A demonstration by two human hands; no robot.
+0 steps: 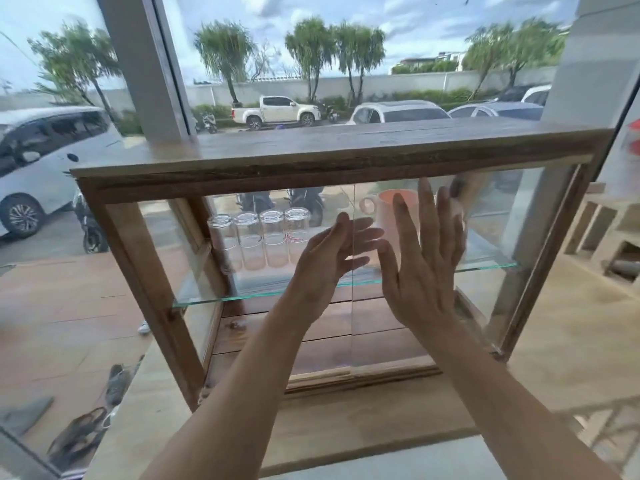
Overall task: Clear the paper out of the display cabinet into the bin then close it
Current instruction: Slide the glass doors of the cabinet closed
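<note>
Glassware, a pitcher and the street outside

Four clear drinking glasses (258,239) stand upside down in a row on the left part of a glass shelf (207,299), with a pale pink pitcher (388,216) to their right, its handle facing left. Far off, through a large window, a white pickup truck (277,110) is parked before a long pale wall (415,83) lined with drooping trees (311,46). A white van (38,161) sits at the left and more cars (398,112) at the right. Motorbikes (88,223) are parked close to the window. Sandals (74,434) lie on the floor at the near left. A light wooden counter (571,341) spreads across the right.
</note>
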